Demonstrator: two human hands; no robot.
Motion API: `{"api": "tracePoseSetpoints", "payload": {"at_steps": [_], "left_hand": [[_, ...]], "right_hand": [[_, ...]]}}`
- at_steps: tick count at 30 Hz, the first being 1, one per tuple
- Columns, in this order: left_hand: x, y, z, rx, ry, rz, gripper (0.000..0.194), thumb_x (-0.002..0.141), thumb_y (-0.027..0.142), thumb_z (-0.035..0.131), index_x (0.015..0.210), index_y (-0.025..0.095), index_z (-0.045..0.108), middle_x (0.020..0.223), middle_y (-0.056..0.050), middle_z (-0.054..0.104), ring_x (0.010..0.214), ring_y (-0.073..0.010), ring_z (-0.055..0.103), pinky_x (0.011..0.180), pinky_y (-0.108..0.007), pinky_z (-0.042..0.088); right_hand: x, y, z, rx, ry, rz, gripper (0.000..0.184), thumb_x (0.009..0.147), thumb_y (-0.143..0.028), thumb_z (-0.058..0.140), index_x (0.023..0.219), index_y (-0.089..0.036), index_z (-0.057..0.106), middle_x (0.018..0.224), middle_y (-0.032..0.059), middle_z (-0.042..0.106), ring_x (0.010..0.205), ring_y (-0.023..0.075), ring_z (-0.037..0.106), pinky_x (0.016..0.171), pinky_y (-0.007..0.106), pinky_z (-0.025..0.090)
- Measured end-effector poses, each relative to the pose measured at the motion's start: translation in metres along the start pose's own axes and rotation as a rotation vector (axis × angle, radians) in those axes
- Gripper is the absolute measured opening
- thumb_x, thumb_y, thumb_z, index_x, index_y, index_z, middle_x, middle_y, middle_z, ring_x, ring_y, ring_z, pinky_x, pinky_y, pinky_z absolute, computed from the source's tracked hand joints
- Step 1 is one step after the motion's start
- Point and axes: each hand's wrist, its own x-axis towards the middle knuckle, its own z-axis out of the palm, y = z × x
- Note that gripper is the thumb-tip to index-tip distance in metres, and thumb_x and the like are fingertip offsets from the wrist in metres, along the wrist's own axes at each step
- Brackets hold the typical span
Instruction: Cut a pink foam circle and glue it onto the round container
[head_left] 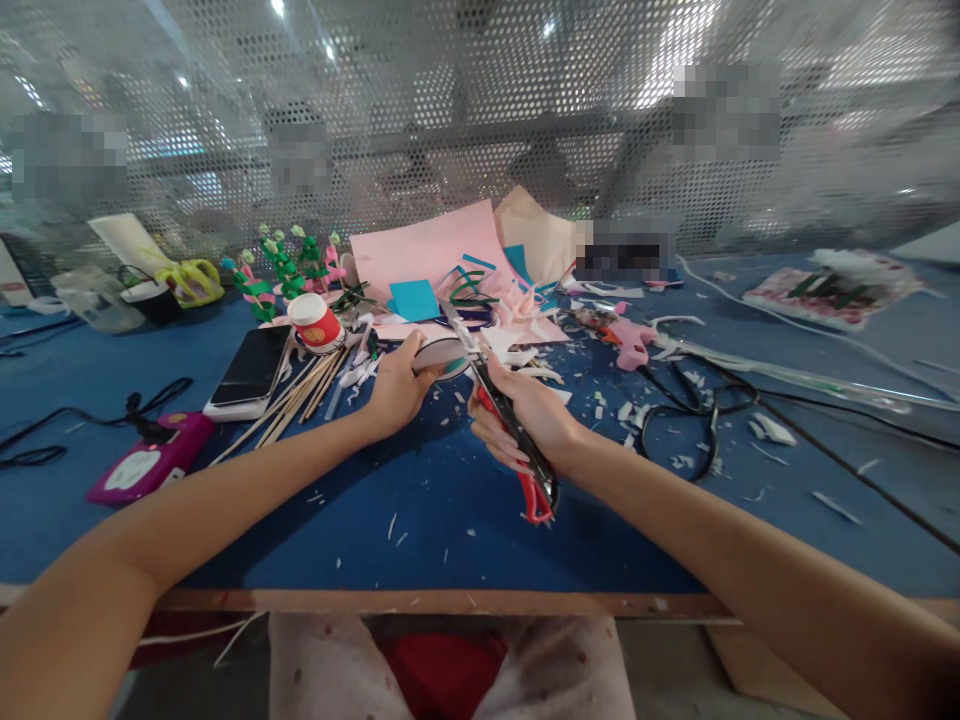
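My left hand (397, 385) is closed on the left side of a round, hollow white piece with a dark rim (442, 358); whether it is a cut paper cup or a ring I cannot tell. Wrapped round red-and-black handles, my right hand (525, 410) grips a pair of scissors (517, 430). Their silver blades point up and away, meeting the right edge of the round piece. Both hands are above the blue table. Just behind them lie white and pink paper scraps (517, 315) and a blue paper square (414, 300).
To the left are a red-and-white paper cup (316, 322), wooden sticks (300, 400), a phone (251, 368) and a purple power strip (154, 455). A pink glue gun (628, 340) with a black cable (712, 430) lies right. Pink paper (427, 245) stands behind.
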Motion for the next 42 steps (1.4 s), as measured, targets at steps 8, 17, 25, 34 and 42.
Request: {"api": "tracePoseSetpoints", "payload": {"at_steps": [8,17,25,34,42], "left_hand": [[-0.003,-0.004,0.002,0.015,-0.050,0.022,0.013,0.075,0.017,0.060,0.080,0.018,0.048,0.073,0.000,0.058,0.065,-0.0140,0.052,0.062,-0.027,0.041],[-0.002,0.003,-0.002,0.028,-0.011,-0.004,0.012,0.078,0.020,0.060,0.077,0.019,0.047,0.069,0.001,0.057,0.065,-0.0145,0.053,0.063,-0.028,0.041],[-0.002,0.004,-0.001,0.001,-0.028,0.007,0.013,0.076,0.014,0.059,0.079,0.018,0.047,0.074,0.000,0.059,0.068,-0.0142,0.054,0.064,-0.026,0.042],[-0.007,-0.003,0.000,0.084,-0.042,0.139,0.016,0.077,0.016,0.059,0.075,0.019,0.044,0.065,0.004,0.052,0.057,-0.0105,0.046,0.056,-0.023,0.036],[-0.003,-0.006,0.002,0.030,-0.052,0.121,0.016,0.075,0.014,0.058,0.073,0.019,0.043,0.065,0.004,0.050,0.058,-0.0102,0.044,0.056,-0.022,0.035]], "right_hand": [[-0.001,-0.001,0.000,-0.020,0.000,0.042,0.053,0.095,-0.052,0.031,0.056,-0.019,0.045,0.030,-0.0046,0.039,0.020,0.0077,0.029,0.019,0.018,0.030],[-0.002,0.000,-0.001,-0.013,0.040,0.014,0.052,0.093,-0.055,0.035,0.060,-0.018,0.048,0.032,-0.0059,0.039,0.021,0.0073,0.030,0.020,0.017,0.030],[-0.002,-0.002,0.000,-0.023,0.048,0.032,0.053,0.095,-0.051,0.031,0.057,-0.018,0.047,0.032,-0.0050,0.038,0.020,0.0076,0.030,0.019,0.018,0.029],[-0.004,-0.002,0.003,-0.009,0.051,0.043,0.053,0.097,-0.047,0.028,0.057,-0.018,0.047,0.032,-0.0047,0.038,0.020,0.0079,0.029,0.019,0.018,0.030],[-0.002,-0.004,0.006,-0.024,0.068,0.078,0.055,0.097,-0.048,0.026,0.053,-0.019,0.043,0.028,-0.0041,0.037,0.018,0.0078,0.028,0.019,0.018,0.029]]}}
